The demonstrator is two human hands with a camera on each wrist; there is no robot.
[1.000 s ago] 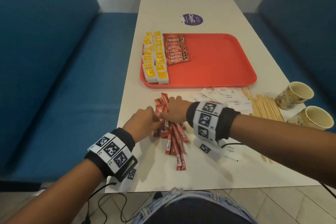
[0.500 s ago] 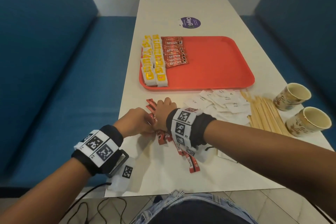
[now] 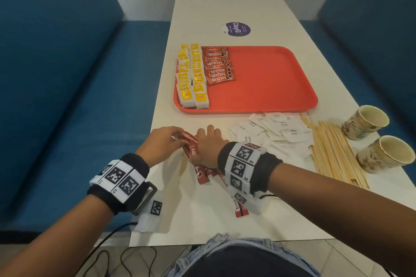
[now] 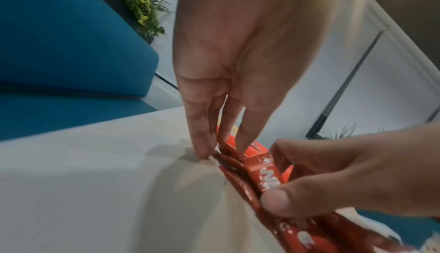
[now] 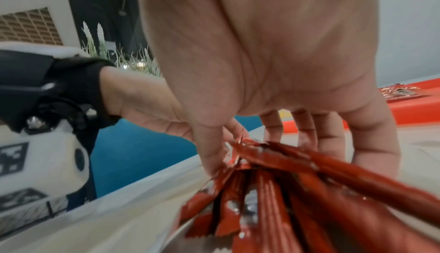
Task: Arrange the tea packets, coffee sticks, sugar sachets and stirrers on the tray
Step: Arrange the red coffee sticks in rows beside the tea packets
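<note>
A bundle of red coffee sticks (image 3: 191, 148) lies near the table's front left edge. My right hand (image 3: 208, 141) grips the bundle from above, thumb on one side and fingers on the other (image 5: 262, 155). My left hand (image 3: 176, 136) pinches the sticks' far ends (image 4: 221, 149). The red tray (image 3: 270, 83) stands beyond my hands. It holds rows of yellow tea packets (image 3: 191, 74) along its left side and a row of coffee sticks (image 3: 218, 65) beside them. White sugar sachets (image 3: 270, 128) and wooden stirrers (image 3: 333, 153) lie on the table to the right.
Two paper cups (image 3: 364, 121) (image 3: 385, 153) stand at the table's right edge beside the stirrers. A purple sticker (image 3: 237, 28) marks the table beyond the tray. Blue bench seats run along both sides. A loose coffee stick (image 3: 238, 207) pokes out under my right wrist.
Both hands have drawn the spread coffee sticks together into a tighter bundle and shifted it left toward the table's edge. The tray's contents are as before.
</note>
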